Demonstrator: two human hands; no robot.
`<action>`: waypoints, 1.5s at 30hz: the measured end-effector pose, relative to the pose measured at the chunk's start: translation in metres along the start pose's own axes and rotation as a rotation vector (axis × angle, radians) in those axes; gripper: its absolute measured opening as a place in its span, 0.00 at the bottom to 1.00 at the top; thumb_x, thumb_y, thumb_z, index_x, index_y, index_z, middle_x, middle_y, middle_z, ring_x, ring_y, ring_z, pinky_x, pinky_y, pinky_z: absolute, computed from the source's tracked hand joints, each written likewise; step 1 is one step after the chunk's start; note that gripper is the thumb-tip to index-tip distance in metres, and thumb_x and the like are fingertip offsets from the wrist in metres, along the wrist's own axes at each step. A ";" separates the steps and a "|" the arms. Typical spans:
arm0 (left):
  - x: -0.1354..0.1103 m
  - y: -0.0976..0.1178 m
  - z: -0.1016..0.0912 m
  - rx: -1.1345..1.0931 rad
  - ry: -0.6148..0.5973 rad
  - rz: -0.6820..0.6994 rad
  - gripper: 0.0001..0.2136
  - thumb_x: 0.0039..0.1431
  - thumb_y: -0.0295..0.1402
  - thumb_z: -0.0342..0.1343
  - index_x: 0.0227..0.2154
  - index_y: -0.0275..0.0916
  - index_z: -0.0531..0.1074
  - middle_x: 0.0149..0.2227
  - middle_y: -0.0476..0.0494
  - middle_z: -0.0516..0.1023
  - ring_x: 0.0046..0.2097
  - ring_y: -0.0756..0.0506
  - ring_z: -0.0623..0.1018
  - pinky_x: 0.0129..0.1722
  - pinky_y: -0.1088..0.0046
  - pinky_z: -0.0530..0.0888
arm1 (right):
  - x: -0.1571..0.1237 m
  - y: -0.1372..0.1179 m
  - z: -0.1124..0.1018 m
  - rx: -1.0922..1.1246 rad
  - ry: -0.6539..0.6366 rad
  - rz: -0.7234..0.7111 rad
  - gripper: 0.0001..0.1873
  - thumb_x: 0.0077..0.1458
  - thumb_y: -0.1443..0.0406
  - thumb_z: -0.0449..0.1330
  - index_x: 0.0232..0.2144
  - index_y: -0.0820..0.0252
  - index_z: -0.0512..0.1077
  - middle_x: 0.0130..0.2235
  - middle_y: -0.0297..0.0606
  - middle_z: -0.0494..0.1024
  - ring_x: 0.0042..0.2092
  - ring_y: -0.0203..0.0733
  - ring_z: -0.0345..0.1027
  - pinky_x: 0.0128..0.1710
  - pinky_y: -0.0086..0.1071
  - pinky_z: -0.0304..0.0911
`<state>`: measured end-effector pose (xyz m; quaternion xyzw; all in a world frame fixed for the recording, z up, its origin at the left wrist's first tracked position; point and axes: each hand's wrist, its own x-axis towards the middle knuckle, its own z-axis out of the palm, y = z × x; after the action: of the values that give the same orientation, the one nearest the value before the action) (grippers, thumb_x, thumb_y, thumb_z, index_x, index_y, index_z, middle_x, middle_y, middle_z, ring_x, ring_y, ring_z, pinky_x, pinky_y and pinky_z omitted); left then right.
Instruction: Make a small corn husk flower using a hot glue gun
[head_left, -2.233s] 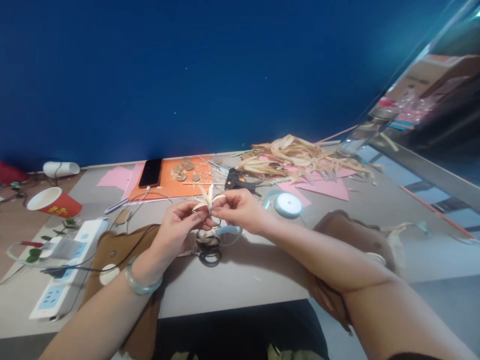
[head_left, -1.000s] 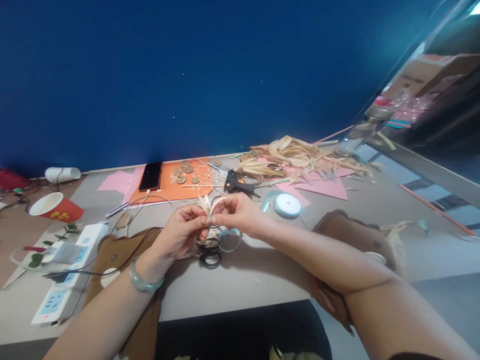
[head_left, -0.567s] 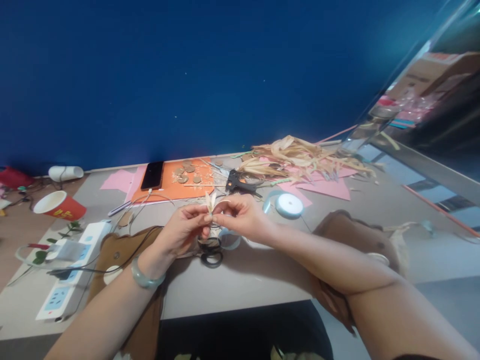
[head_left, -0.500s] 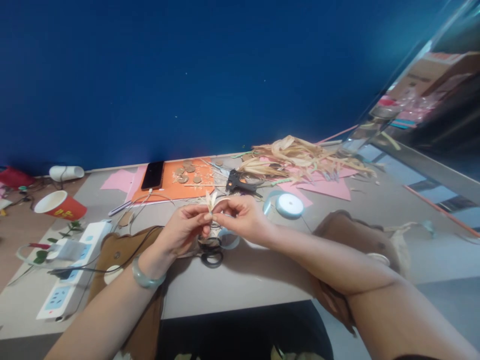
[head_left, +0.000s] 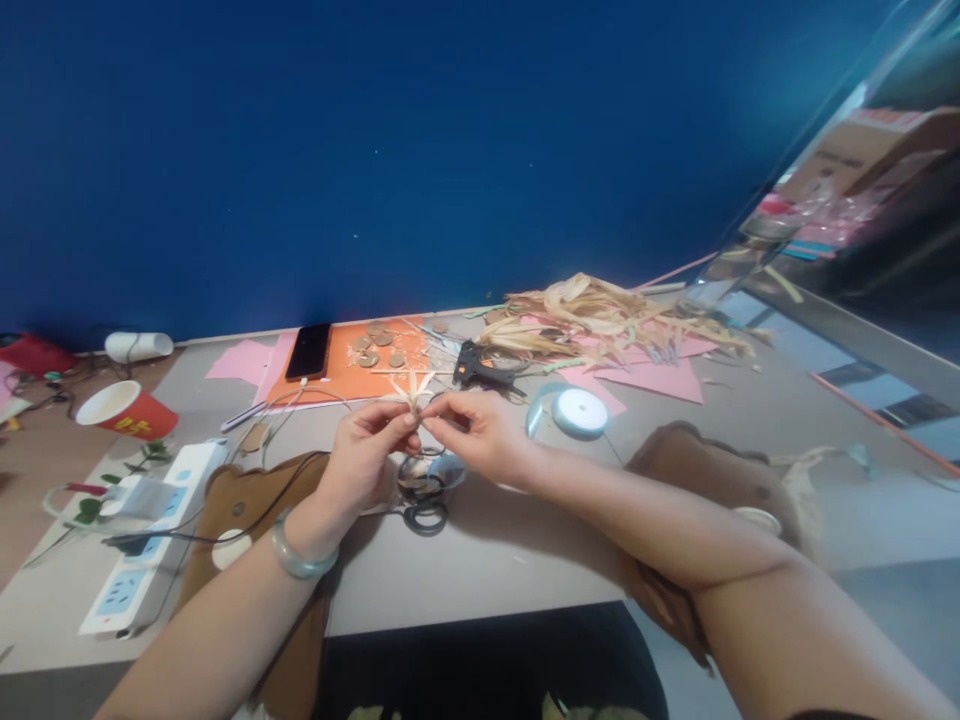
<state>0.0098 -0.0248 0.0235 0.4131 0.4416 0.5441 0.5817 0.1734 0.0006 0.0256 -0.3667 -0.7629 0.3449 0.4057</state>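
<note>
My left hand [head_left: 365, 462] and my right hand [head_left: 478, 436] meet above the grey table [head_left: 480, 555], both pinching a small pale flower made of dried husk strips [head_left: 412, 390]. Its pointed petals stick up between my fingertips. A light blue ribbon loop [head_left: 448, 468] hangs below my right hand. Black-handled scissors [head_left: 422, 500] lie on the table just under my hands. A green bangle sits on my left wrist.
Behind my hands lie an orange sheet [head_left: 352, 367] with brown discs, a black phone [head_left: 309, 350], a black glue gun [head_left: 480, 368], a white ribbon spool [head_left: 579, 411] and a heap of dried husks [head_left: 600, 318]. At left: a red paper cup [head_left: 124, 410], a white power strip [head_left: 142, 545].
The flower's petals were folded together between my fingers, then spread again. My hands have shifted slightly; the ribbon loop has swung beneath my right hand.
</note>
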 end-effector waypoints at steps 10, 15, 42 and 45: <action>0.000 0.006 -0.001 0.286 0.065 0.126 0.12 0.46 0.38 0.65 0.28 0.35 0.73 0.21 0.50 0.73 0.23 0.51 0.73 0.27 0.77 0.71 | 0.012 0.001 -0.005 0.118 -0.068 0.142 0.04 0.51 0.68 0.61 0.26 0.63 0.73 0.32 0.37 0.75 0.36 0.37 0.67 0.37 0.30 0.60; 0.001 0.007 -0.004 0.279 0.028 0.131 0.12 0.46 0.38 0.65 0.28 0.35 0.72 0.22 0.51 0.73 0.23 0.52 0.73 0.27 0.77 0.71 | 0.012 0.000 -0.006 0.254 -0.107 0.187 0.06 0.51 0.65 0.61 0.26 0.64 0.72 0.29 0.35 0.74 0.32 0.35 0.65 0.35 0.30 0.60; 0.002 0.009 -0.016 0.317 -0.150 0.077 0.11 0.53 0.38 0.62 0.29 0.36 0.69 0.17 0.57 0.65 0.17 0.56 0.64 0.17 0.82 0.60 | 0.011 -0.008 -0.013 0.424 -0.257 0.257 0.05 0.51 0.67 0.60 0.27 0.65 0.69 0.24 0.31 0.70 0.26 0.30 0.62 0.27 0.26 0.58; 0.002 0.009 -0.017 0.301 -0.159 0.058 0.12 0.52 0.39 0.63 0.29 0.36 0.68 0.17 0.57 0.65 0.17 0.56 0.65 0.17 0.82 0.60 | 0.012 -0.010 -0.015 0.421 -0.277 0.272 0.05 0.52 0.67 0.59 0.27 0.65 0.69 0.24 0.30 0.70 0.25 0.28 0.59 0.26 0.25 0.57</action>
<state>-0.0091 -0.0219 0.0269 0.5500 0.4584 0.4541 0.5303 0.1784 0.0091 0.0447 -0.3227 -0.6666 0.5937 0.3147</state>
